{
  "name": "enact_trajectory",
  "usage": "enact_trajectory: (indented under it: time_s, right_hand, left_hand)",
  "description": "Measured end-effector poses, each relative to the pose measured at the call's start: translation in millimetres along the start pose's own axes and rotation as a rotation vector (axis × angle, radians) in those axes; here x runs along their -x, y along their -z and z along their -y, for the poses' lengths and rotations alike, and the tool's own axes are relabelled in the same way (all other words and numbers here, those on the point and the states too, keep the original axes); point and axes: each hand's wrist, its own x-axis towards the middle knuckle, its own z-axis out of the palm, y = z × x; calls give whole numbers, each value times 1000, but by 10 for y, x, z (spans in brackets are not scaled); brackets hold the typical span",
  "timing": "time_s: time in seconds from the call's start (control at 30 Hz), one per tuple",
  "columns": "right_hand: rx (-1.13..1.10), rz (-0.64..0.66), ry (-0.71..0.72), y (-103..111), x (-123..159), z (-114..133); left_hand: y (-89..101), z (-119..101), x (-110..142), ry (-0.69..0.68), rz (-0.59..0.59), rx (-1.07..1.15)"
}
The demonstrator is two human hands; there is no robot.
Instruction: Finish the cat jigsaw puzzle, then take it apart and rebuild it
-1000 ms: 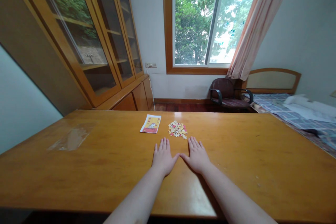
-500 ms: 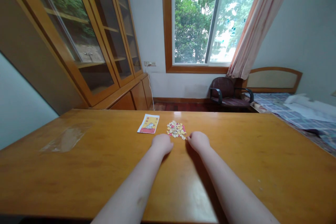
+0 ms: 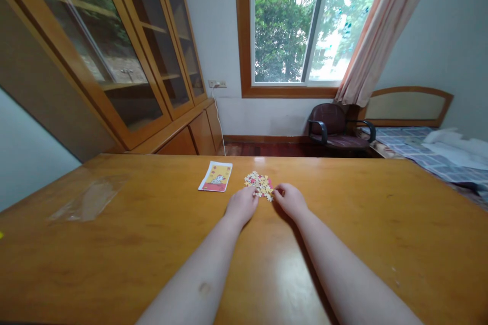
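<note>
A small pile of jigsaw puzzle pieces [image 3: 261, 185], yellow, white and pink, lies on the wooden table [image 3: 160, 244]. My left hand [image 3: 243, 205] is closed at the pile's near left edge, its fingertips curled against the pieces. On the pile's right side, my right hand [image 3: 291, 201] has its thumb and forefinger drawn together by the outermost pieces. Whether a piece sits between the fingers of either hand is too small to tell. A picture card [image 3: 215, 176] with a white animal on yellow and pink lies flat left of the pile.
A clear plastic bag [image 3: 89, 199] lies flat on the table's left side. Beyond the far edge stand a glass-door cabinet [image 3: 160, 35], a dark office chair [image 3: 331, 124] and a bed [image 3: 404, 137] with a checked cover. A window [image 3: 285, 20] is at the back.
My hands lay flat with fingers spread just short of the pile. Both have curled closed and moved forward, the left also shifting right, so their fingertips are at the pieces. The view tilted down slightly.
</note>
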Motion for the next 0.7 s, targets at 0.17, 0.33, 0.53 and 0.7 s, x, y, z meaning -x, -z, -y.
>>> enact_trajectory:
  time_s: [0.17,0.33,0.53,0.7]
  right_hand:
    - [-15,43,87,-24,24,55]
    - [3,67,97,-42,48,77]
    - [3,72,98,-74,26,56]
    - [21,59,94,-74,25,62]
  left_hand:
    - [-49,69,-76,-41,20,238]
    - [-120,73,-114,-13,9,380]
    - [-153,-7,-90,-28,25,418]
    - [-151,16,-95,9,12,421]
